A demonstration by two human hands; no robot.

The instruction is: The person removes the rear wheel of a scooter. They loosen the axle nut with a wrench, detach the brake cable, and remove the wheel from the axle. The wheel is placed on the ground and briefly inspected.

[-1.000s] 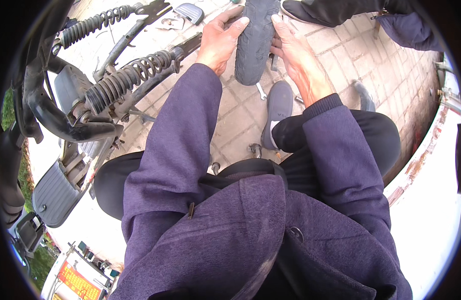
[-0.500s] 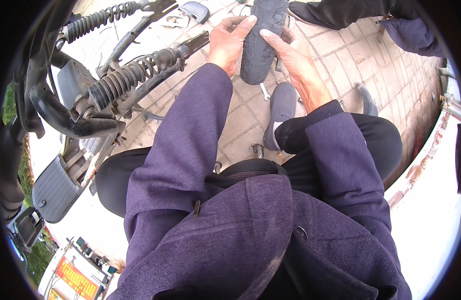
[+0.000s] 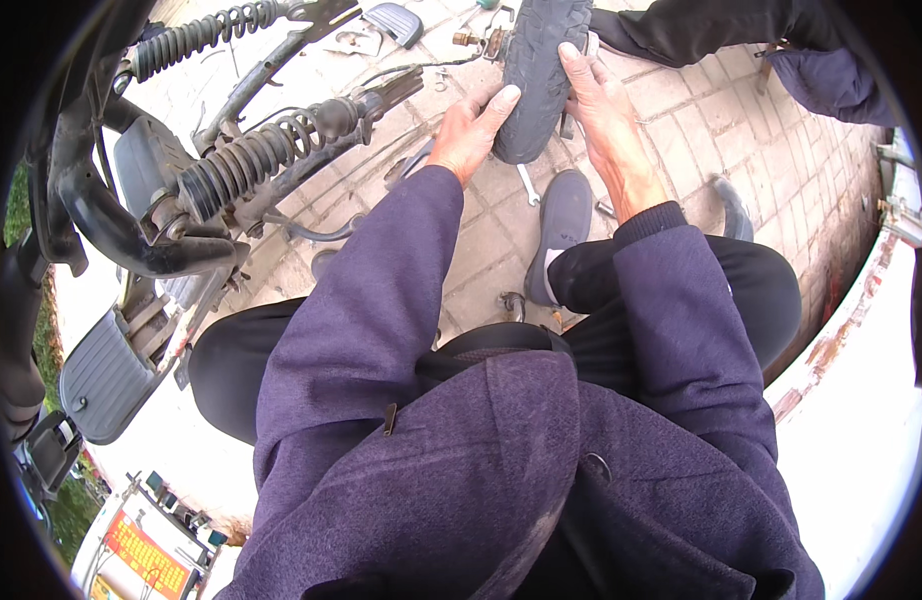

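A black wheel with a knobbly tyre [image 3: 537, 88] stands upright on the paving in front of me. My left hand [image 3: 471, 135] is on its left side, thumb pressed along the tread edge and fingers curled beside the wall. On the other side, my right hand [image 3: 603, 115] grips the tyre with its thumb on the tread. An axle end with a brass-coloured nut [image 3: 468, 40] sticks out left of the wheel. Beneath the tyre lies a spanner [image 3: 529, 186], near my grey shoe [image 3: 565, 215]. The wheel's top runs out of view.
On the left stands a vehicle frame with a coil-spring shock absorber [image 3: 271, 155] and a ribbed footrest [image 3: 109, 378]. Another person's dark-trousered leg [image 3: 681, 35] reaches in at upper right. A curved grey part [image 3: 733, 208] lies to the right on the brick paving.
The wheel has tilted and turned slightly, bringing its axle nut into sight on the left. My left hand has slid lower along the tyre; the right thumb has moved to its right edge.
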